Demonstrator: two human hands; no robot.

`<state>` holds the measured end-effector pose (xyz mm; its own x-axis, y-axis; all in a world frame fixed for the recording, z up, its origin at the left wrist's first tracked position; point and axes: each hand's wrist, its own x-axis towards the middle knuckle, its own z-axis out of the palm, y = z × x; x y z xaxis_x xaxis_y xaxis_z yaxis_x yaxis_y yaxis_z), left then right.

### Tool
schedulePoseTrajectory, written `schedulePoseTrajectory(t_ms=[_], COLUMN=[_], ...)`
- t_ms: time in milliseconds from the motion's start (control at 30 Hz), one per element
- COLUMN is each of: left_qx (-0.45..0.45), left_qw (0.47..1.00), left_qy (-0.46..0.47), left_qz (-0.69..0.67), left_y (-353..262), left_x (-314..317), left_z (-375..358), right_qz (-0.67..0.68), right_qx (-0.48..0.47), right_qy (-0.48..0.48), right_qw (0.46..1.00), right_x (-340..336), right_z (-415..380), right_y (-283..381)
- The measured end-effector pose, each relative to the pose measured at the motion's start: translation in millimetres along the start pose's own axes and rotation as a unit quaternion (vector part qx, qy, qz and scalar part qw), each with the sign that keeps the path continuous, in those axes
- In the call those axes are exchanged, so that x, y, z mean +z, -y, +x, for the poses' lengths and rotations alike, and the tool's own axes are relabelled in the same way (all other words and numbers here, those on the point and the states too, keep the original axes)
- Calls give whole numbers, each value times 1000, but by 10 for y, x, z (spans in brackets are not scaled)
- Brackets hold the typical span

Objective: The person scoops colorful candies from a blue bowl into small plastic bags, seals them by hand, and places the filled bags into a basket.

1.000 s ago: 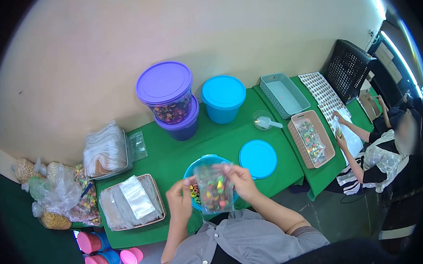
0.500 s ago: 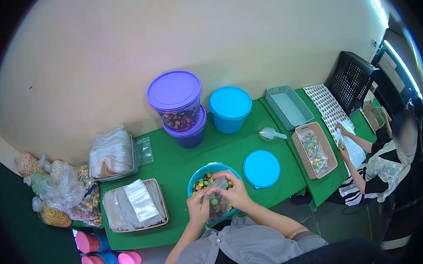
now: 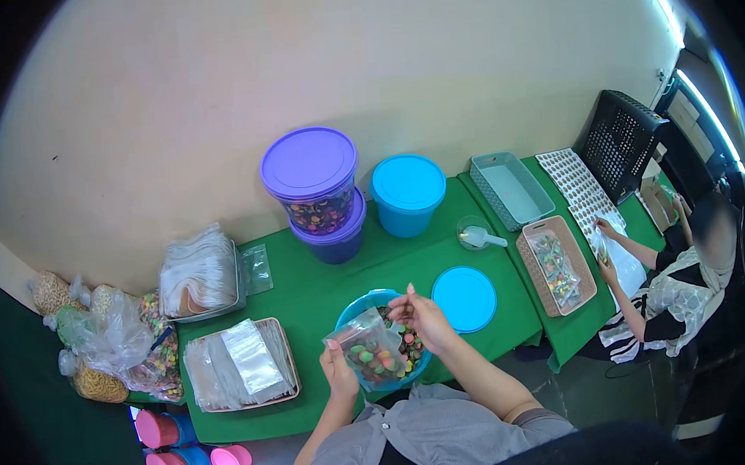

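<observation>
My left hand (image 3: 339, 373) pinches a clear plastic bag (image 3: 371, 349) by its left edge. Colourful round sweets lie in the bag's lower part. To the right of the bag is my right hand (image 3: 424, 320), its fingers partly bent and apart, holding nothing that I can see. Beneath both hands stands a blue tub (image 3: 381, 299) of loose multicoloured sweets, partly covered by the bag. A round blue lid (image 3: 464, 300) lies flat on the green cloth just right of the tub.
Baskets of flat bags (image 3: 216, 368) stand left. Purple tubs (image 3: 310, 162) and a blue tub (image 3: 408, 193) are at the back, a scoop (image 3: 482, 237) in a bowl. Rightward, a pink basket (image 3: 588, 283) holds filled bags; another person (image 3: 683, 294) works beyond it.
My hands have moved apart. The right hand has let go of the bag's top and shifted up and right; the left has tilted the bag leftward, showing its face.
</observation>
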<state>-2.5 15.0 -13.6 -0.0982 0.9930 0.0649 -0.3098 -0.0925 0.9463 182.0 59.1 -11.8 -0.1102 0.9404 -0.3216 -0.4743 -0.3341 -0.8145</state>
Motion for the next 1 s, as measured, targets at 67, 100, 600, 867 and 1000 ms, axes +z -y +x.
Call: schedulePoseTrajectory(t_ms=[67,100,600,867,1000], left_qx=[13,12,-83,-189,-150], left_qw=[999,999,991,977,982], left_qy=[-15,-14,103,24,93], left_qz=[35,35,28,-97,-75], left_y=[62,108,151,285,311], left_x=[-39,-39,73,53,-41], left_z=[43,41,10,48,150], right_qz=[-60,-60,-8,-264,-186], right_qx=[-63,-63,7,-110,-67], right_qy=[1,0,63,62,99], right_qw=[996,996,998,956,975], right_x=[45,111,21,-84,-400], right_z=[-27,-91,-171,-247,-278], right_y=[0,-45,-118,-155,-266])
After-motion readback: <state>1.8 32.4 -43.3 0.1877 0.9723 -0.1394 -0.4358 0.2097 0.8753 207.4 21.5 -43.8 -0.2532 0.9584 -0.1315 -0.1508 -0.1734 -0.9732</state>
